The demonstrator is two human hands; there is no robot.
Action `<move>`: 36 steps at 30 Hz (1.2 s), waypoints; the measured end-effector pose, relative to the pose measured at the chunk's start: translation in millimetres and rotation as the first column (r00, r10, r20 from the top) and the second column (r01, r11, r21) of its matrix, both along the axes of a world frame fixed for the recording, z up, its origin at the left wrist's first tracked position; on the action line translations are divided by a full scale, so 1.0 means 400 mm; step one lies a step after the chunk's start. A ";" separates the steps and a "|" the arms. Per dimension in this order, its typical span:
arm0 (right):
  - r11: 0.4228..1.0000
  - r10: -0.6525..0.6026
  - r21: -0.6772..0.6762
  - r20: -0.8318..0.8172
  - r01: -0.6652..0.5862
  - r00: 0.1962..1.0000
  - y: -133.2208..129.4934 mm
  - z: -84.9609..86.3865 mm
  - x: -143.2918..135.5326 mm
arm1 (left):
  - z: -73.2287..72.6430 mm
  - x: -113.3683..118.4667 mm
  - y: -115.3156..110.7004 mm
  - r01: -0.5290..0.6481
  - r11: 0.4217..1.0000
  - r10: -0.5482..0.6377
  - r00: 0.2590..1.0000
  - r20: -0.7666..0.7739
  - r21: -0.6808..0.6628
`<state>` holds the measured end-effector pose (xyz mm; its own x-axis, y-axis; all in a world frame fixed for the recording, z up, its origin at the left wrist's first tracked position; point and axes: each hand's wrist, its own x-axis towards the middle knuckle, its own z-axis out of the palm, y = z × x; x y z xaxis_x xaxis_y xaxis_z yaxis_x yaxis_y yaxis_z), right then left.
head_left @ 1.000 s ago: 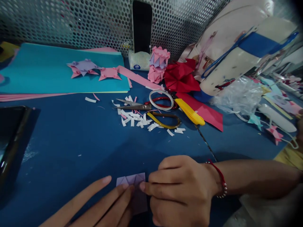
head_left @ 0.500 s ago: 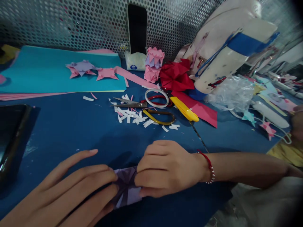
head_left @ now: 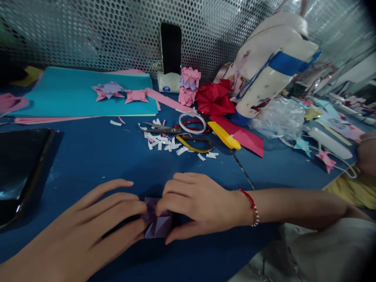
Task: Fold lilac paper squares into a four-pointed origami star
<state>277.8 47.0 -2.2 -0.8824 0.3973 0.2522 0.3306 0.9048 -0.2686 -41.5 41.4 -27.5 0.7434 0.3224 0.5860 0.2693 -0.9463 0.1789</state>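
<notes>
A small folded purple paper [head_left: 158,227] lies on the blue table [head_left: 94,156] between my hands. The fingertips of my left hand [head_left: 102,223] press on its left side, the index finger stretched out apart from the others. My right hand [head_left: 194,203], with a red beaded bracelet at the wrist, rests a curled fingertip on the paper's upper right part. Its thumb is near the lower right corner, apart from the index finger. The fingers partly hide the paper.
Scissors [head_left: 164,130] lie among white paper scraps [head_left: 164,143], beside a yellow cutter [head_left: 225,135]. Behind are blue-green sheets [head_left: 70,105], a phone [head_left: 171,47], red folded paper [head_left: 214,98] and a bottle [head_left: 261,86]. A dark device [head_left: 23,168] lies left. Someone's hand [head_left: 367,152] shows far right.
My right thumb has spread away from its fingers, and the right index finger has shifted left over the paper. More of the paper's lower right part shows. The view has shifted slightly.
</notes>
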 end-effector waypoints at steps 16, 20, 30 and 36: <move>0.995 -0.049 -0.100 -0.213 0.028 0.976 0.003 -0.003 0.029 | 0.041 0.013 -0.008 0.007 1.000 -0.009 0.995 -0.095 -0.020; 0.981 -0.093 -0.188 -0.240 0.048 0.966 0.003 0.003 0.033 | 0.042 0.027 -0.003 0.000 0.998 -0.006 0.996 -0.088 -0.063; 0.944 -0.214 -0.290 -0.166 0.160 0.963 -0.009 0.023 0.027 | 0.030 0.025 -0.006 -0.005 0.999 0.002 0.998 -0.067 -0.038; 0.913 -0.250 -0.373 -0.191 0.165 0.949 -0.013 0.026 0.018 | 0.023 0.024 -0.015 -0.014 0.999 0.012 0.999 -0.047 -0.049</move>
<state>285.1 41.7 8.2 -0.7046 0.6643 0.2494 0.3912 0.6570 -0.6445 -32.0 35.4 -18.4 0.7650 0.3595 0.5343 0.2905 -0.9331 0.2119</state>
